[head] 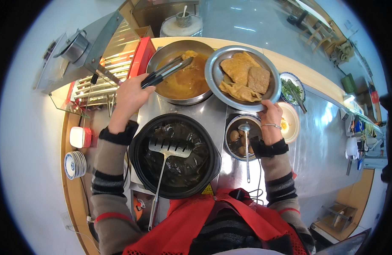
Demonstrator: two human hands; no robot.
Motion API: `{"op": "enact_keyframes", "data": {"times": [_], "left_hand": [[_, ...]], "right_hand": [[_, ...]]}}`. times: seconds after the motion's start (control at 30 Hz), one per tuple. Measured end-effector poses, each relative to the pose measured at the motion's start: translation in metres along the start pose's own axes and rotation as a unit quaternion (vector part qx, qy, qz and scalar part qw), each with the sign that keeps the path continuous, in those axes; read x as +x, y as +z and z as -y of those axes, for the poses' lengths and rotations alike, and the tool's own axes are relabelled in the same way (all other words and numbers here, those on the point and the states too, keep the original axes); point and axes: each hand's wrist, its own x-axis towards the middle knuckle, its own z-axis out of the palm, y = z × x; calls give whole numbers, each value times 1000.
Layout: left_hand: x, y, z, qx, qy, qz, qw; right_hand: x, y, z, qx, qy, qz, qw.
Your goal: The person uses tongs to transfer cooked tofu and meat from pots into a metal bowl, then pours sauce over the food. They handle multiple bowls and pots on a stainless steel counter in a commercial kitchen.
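Note:
My left hand [133, 92] grips black-handled metal tongs [170, 71], whose tips reach over a steel pan of orange-brown broth [180, 84]. At the tips is a yellowish-brown piece of food [190, 54]; whether it is pinched cannot be told. My right hand [271, 113] holds the near rim of a round metal dish [212, 86], fingers partly hidden beneath it. On that dish lie a large golden-brown piece [240, 67], a squarish brown slab [258, 79] and a folded, wrinkled sheet of food [239, 91]. The dish's left edge overlaps the pan's right rim.
Nearer me stands a black pot [138, 172] of dark liquid with a slotted turner [168, 148] across it. Beside it is a bowl of brown eggs [234, 136] with a ladle [244, 128]. Greens [291, 91] and a halved egg [283, 125] sit rightward; a roller grill [101, 86] stands left.

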Motion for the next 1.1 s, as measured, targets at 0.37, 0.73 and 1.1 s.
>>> {"op": "enact_keyframes", "data": {"times": [0.37,0.73,1.1], "left_hand": [[-33,-30,-54,-53,107,6,993],[-26,-42,-74,30,70,27,997],[-30,-30,-94,93,161,-10,983]], "right_hand": [[-16,54,-16,25,19,54,998],[-13,52,-25,16,14,65,998],[-18,53,-20,-6,13,59,998]]}}
